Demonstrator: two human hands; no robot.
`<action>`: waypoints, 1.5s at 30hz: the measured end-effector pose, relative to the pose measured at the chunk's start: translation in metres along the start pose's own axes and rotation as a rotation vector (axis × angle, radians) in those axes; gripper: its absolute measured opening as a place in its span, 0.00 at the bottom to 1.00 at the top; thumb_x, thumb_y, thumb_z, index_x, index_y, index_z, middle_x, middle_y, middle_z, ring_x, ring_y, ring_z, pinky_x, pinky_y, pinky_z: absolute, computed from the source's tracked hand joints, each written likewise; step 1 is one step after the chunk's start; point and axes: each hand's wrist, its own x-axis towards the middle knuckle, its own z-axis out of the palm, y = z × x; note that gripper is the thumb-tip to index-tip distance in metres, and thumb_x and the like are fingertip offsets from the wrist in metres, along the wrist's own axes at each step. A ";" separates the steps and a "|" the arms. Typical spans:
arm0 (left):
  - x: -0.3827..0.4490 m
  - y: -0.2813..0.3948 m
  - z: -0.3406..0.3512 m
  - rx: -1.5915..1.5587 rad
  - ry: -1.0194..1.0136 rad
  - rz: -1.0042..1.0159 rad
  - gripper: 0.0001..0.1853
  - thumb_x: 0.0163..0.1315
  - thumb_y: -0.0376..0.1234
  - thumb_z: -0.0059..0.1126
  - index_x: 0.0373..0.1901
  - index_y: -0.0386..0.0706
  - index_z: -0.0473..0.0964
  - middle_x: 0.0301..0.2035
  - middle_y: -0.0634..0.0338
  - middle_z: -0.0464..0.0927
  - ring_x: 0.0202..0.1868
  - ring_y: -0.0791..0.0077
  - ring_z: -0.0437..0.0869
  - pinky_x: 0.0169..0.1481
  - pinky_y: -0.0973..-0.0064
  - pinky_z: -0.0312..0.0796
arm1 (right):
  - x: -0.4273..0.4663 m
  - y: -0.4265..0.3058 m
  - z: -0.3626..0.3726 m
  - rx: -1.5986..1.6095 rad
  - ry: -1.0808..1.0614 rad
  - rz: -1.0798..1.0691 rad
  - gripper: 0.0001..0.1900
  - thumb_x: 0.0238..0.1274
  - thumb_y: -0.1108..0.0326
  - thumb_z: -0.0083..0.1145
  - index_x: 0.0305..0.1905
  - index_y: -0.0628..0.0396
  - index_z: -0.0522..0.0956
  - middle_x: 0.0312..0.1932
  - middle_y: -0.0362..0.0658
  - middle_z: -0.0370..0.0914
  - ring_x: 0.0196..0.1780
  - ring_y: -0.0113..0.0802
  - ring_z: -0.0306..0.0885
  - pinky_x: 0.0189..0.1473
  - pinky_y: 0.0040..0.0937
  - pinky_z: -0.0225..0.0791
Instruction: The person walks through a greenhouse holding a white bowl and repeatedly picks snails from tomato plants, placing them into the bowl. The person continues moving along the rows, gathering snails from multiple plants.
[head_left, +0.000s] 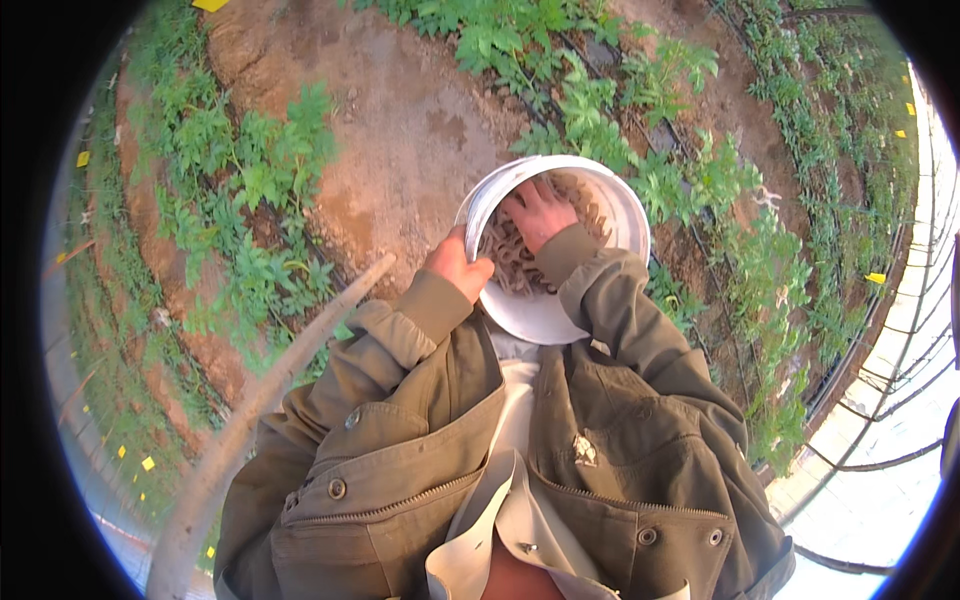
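Note:
A white plastic bucket (529, 321) is tipped in front of my body, its open mouth facing up towards me. Inside lies a heap of small curled grey-brown pieces (514, 262); their exact kind cannot be made out. My left hand (459, 268) grips the bucket's left rim, thumb on the near side. My right hand (541, 217) reaches into the bucket, fingers down among the pieces. Its fingertips are partly hidden, so whether it pinches one of them is unclear.
Leafy green plants (262, 165) grow in rows either side of a bare soil path (397, 142). Black drip lines (679, 135) run along the beds. A wooden pole (277, 382) slants up close on my left. Yellow cards (875, 278) hang among the rows; a curved framed wall (892, 375) stands at right.

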 end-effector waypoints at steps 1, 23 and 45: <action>0.002 0.001 -0.009 0.011 0.003 0.008 0.28 0.60 0.34 0.59 0.63 0.34 0.74 0.48 0.36 0.85 0.52 0.42 0.87 0.59 0.55 0.77 | 0.008 0.000 -0.006 0.029 0.003 -0.027 0.10 0.60 0.66 0.61 0.47 0.48 0.82 0.57 0.45 0.73 0.59 0.46 0.77 0.43 0.46 0.84; 0.153 0.029 -0.128 -0.133 0.066 0.003 0.25 0.57 0.25 0.56 0.60 0.29 0.75 0.49 0.48 0.84 0.49 0.62 0.85 0.58 0.65 0.77 | 0.109 0.084 -0.125 1.714 0.126 0.713 0.21 0.67 0.77 0.68 0.63 0.64 0.78 0.63 0.46 0.81 0.62 0.35 0.81 0.65 0.35 0.77; 0.254 0.017 -0.242 -0.213 0.002 -0.010 0.26 0.57 0.27 0.57 0.60 0.29 0.75 0.49 0.49 0.84 0.48 0.62 0.85 0.57 0.66 0.77 | 0.152 0.272 -0.127 -0.252 0.043 0.967 0.22 0.69 0.48 0.66 0.52 0.56 0.80 0.44 0.52 0.88 0.50 0.54 0.87 0.51 0.49 0.78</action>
